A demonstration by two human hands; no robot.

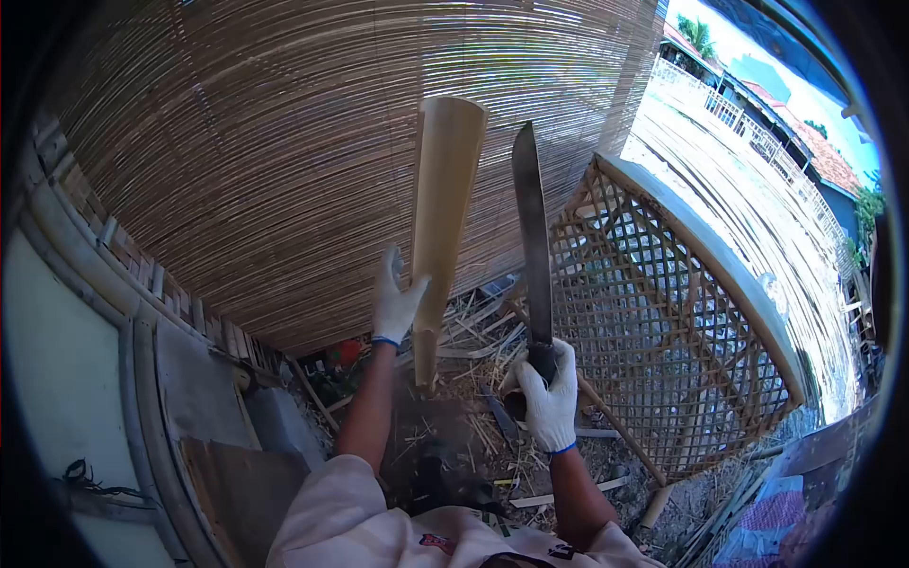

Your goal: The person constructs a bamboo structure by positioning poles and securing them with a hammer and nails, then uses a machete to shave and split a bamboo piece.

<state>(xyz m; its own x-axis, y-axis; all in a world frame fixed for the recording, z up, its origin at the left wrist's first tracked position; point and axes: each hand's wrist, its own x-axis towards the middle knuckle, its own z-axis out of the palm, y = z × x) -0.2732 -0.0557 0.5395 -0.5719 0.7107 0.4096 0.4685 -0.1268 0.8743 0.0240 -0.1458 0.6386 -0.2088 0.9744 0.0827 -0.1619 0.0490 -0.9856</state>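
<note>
A wide split bamboo piece (447, 189) stands nearly upright in front of me. My left hand (398, 305), in a white glove, is at its left side near the lower part, with the thumb against the bamboo and the fingers stretched upward. In my gloved right hand (547, 393) is the dark handle of a long machete (535, 237). Its blade points up, to the right of the bamboo and apart from it.
A slatted bamboo screen (284, 170) rises ahead and to the left. On the right leans a lattice bamboo panel (663, 322). Bamboo scraps (473, 346) litter the ground. Long pale strips (748, 218) lie outside, before a fence. Boards and a curved frame stand at left.
</note>
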